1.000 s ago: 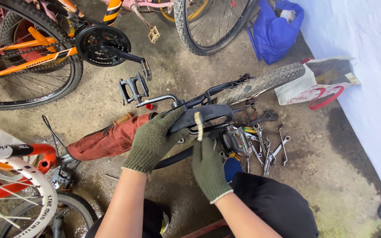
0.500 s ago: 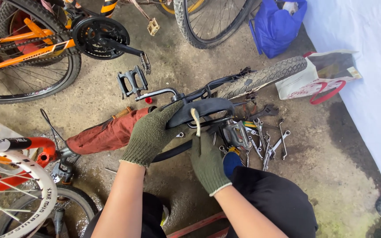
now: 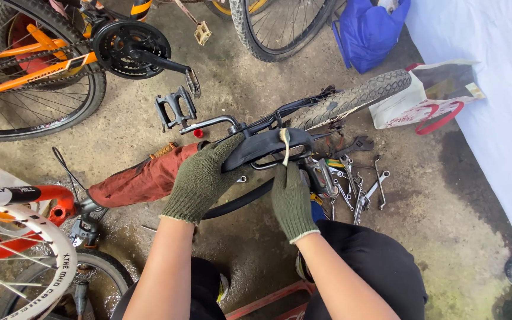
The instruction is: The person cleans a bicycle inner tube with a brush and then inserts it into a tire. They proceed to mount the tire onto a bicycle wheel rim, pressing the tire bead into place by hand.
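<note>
Gripping a black saddle (image 3: pixel 268 148) from the left, the gloved left hand (image 3: pixel 200 181) wraps its fingers over the saddle's near edge, while the gloved right hand (image 3: pixel 290 198) pinches a pale strip (image 3: pixel 284 145) that lies across the saddle's top. The saddle sits mid-scene above a tyre (image 3: pixel 351 98) running far right, with spanners (image 3: pixel 357 184) scattered on the concrete just right of the hands. A red bag (image 3: pixel 143 178) lies left, an orange bike (image 3: pixel 31 65) far left, a blue bag (image 3: pixel 368 32) far right.
</note>
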